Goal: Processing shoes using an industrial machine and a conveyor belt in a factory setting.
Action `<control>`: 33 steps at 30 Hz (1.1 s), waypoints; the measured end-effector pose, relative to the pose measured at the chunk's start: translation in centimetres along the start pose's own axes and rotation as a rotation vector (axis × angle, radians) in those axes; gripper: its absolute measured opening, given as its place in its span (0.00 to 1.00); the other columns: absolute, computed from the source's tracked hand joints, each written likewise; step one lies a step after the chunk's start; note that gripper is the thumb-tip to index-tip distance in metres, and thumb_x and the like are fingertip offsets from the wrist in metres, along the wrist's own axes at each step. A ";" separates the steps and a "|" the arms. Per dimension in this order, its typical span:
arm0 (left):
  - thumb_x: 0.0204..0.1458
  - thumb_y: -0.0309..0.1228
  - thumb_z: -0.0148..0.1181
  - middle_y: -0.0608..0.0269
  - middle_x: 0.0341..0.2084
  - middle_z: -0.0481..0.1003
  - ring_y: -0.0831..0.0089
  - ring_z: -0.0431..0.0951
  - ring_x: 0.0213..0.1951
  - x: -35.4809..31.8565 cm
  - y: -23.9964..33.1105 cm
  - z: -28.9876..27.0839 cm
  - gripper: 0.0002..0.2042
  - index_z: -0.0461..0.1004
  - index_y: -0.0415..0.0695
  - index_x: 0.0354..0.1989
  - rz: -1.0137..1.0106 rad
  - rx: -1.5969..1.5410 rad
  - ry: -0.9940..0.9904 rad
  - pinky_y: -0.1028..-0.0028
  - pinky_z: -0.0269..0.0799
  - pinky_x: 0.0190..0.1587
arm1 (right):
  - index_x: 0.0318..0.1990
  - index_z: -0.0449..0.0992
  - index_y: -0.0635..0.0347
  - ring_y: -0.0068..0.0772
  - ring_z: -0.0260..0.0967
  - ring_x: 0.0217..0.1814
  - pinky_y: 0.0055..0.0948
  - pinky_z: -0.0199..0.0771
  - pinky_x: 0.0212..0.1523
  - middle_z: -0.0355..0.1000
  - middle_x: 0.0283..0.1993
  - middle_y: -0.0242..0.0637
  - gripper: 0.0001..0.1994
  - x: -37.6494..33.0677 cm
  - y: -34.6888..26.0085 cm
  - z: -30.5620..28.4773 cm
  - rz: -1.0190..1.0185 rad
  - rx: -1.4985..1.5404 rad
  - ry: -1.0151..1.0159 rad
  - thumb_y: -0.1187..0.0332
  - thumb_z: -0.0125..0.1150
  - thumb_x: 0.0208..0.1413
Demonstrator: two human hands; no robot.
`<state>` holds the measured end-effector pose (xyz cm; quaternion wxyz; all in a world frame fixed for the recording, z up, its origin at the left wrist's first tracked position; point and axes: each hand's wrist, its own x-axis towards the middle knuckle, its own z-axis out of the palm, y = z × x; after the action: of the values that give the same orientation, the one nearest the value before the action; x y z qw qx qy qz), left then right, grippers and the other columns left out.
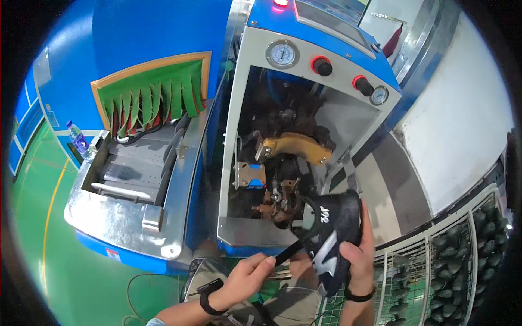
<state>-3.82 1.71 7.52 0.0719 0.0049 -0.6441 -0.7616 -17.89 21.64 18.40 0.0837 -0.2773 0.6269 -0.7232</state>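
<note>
A black shoe with a pale zigzag mark on its side is in my right hand, the fingers behind it and the thumb on its near side. The shoe is tilted, one end down toward my lap and the other up by the machine opening. From the shoe's left edge a black strip runs down to my left hand. My left thumb and fingers pinch its end. Just beyond the shoe, inside the machine, stands a rusty metal clamp fixture; whether they touch I cannot tell.
The blue-and-grey machine has gauges, knobs and a yellow curved pad inside. At left stands a metal conveyor with green strip curtains and a bottle. A white wire rack holds dark shoe-shaped pieces at right.
</note>
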 end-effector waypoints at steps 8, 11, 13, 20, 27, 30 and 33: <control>0.65 0.35 0.48 0.59 0.26 0.72 0.65 0.74 0.33 -2.8 -11.3 0.9 0.14 0.71 0.40 0.29 -0.794 -0.767 0.063 0.67 0.68 0.38 | 0.72 0.56 0.67 0.36 0.67 0.64 0.29 0.64 0.64 0.67 0.66 0.52 0.41 13.1 -3.9 4.4 0.104 -0.494 -0.143 0.71 0.68 0.50; 0.62 0.34 0.50 0.56 0.25 0.70 0.59 0.72 0.32 -5.0 -19.1 0.4 0.12 0.68 0.41 0.27 -0.987 -1.100 0.233 0.64 0.67 0.38 | 0.72 0.57 0.61 0.50 0.73 0.60 0.32 0.68 0.60 0.73 0.54 0.64 0.42 15.8 -4.0 6.3 0.194 -1.104 -0.408 0.59 0.68 0.49; 0.61 0.34 0.50 0.56 0.24 0.69 0.58 0.72 0.33 -5.9 -21.8 -0.5 0.12 0.67 0.42 0.27 -1.044 -1.156 0.281 0.64 0.67 0.38 | 0.72 0.56 0.61 0.56 0.71 0.61 0.36 0.67 0.61 0.71 0.56 0.65 0.43 16.7 -3.4 7.1 0.238 -1.193 -0.424 0.58 0.67 0.50; 0.61 0.35 0.49 0.54 0.25 0.71 0.59 0.72 0.32 -5.8 -21.6 -1.4 0.12 0.69 0.41 0.27 -0.966 -1.529 0.350 0.64 0.69 0.37 | 0.73 0.53 0.60 0.64 0.67 0.61 0.44 0.67 0.60 0.69 0.58 0.63 0.42 17.1 0.2 6.6 0.040 -1.316 -0.230 0.57 0.64 0.53; 0.61 0.44 0.52 0.51 0.26 0.75 0.54 0.76 0.29 -8.7 -20.5 2.2 0.18 0.73 0.41 0.28 -0.997 -1.061 0.257 0.61 0.74 0.37 | 0.72 0.56 0.59 0.59 0.72 0.53 0.42 0.70 0.55 0.72 0.51 0.59 0.39 15.5 0.5 6.1 -0.126 -1.177 -0.190 0.65 0.64 0.51; 0.62 0.37 0.51 0.60 0.24 0.73 0.68 0.74 0.28 -7.3 -20.4 2.4 0.13 0.73 0.41 0.31 -1.062 -0.571 0.044 0.69 0.69 0.33 | 0.73 0.55 0.54 0.62 0.71 0.52 0.45 0.71 0.52 0.71 0.51 0.62 0.41 15.0 0.9 5.5 -0.232 -1.154 -0.139 0.67 0.64 0.50; 0.62 0.37 0.51 0.64 0.23 0.72 0.71 0.73 0.28 -4.9 -16.3 2.2 0.12 0.73 0.42 0.33 -0.905 -0.365 0.044 0.72 0.67 0.32 | 0.74 0.52 0.53 0.65 0.70 0.53 0.47 0.71 0.52 0.69 0.53 0.63 0.43 14.0 0.4 5.6 -0.254 -1.179 -0.103 0.67 0.64 0.49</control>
<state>-0.91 7.06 -8.51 -0.2532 0.2878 -0.4316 -0.8165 -26.78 10.15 22.53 -0.1407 -0.3842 0.8793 -0.2439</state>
